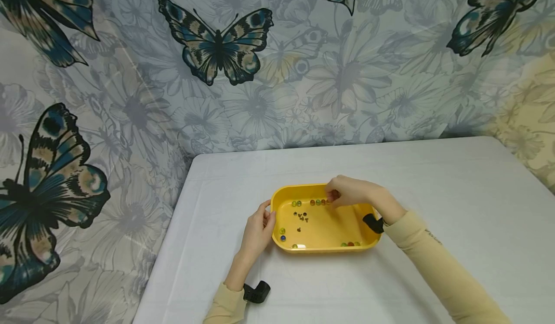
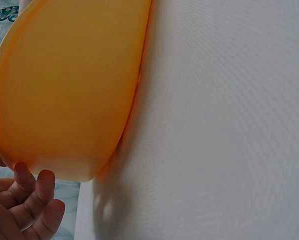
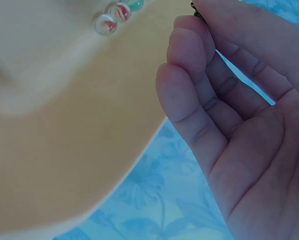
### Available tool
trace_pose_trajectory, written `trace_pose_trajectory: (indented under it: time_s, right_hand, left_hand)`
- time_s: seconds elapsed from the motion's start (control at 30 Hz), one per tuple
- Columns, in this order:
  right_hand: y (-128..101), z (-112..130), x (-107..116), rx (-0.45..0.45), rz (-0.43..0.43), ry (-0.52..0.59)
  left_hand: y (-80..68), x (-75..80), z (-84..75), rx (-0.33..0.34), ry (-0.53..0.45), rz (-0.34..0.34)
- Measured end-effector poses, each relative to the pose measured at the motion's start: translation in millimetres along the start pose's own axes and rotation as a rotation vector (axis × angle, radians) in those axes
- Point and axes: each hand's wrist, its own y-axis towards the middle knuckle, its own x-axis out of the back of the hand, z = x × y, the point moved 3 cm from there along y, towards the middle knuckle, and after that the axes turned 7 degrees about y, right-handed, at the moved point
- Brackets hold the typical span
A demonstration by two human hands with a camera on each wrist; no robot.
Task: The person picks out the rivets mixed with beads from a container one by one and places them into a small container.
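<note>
A yellow plastic tray (image 1: 322,249) sits on a white tabletop (image 1: 433,194). Glass marbles (image 1: 318,202) line its far side, more lie at its near wall and left end, and small dark bits (image 1: 301,215) lie in the middle. My left hand (image 1: 269,214) grips the tray's left rim; in the left wrist view its curled fingers (image 2: 37,197) lie against the tray's outer wall (image 2: 64,90). My right hand (image 1: 334,196) hovers over the tray's far side with its fingertips pinched together. In the right wrist view my right hand (image 3: 198,11) pinches a small dark bit (image 3: 194,6) above the tray floor (image 3: 64,125), near striped marbles (image 3: 114,15).
A butterfly-and-flower cloth (image 1: 225,49) hangs behind the table and down its left side. The table's left edge (image 1: 173,227) runs close to my left hand. White tabletop stretches to the right of the tray.
</note>
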Motion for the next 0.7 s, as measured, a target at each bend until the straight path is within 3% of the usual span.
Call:
trace_pose_trajectory:
  time_s: [0.7]
  right_hand:
    - [-35,-10,22,0.006,-0.088,0.023]
  left_hand:
    - [-0.1,0.2,1.4,-0.021,0.007,-0.002]
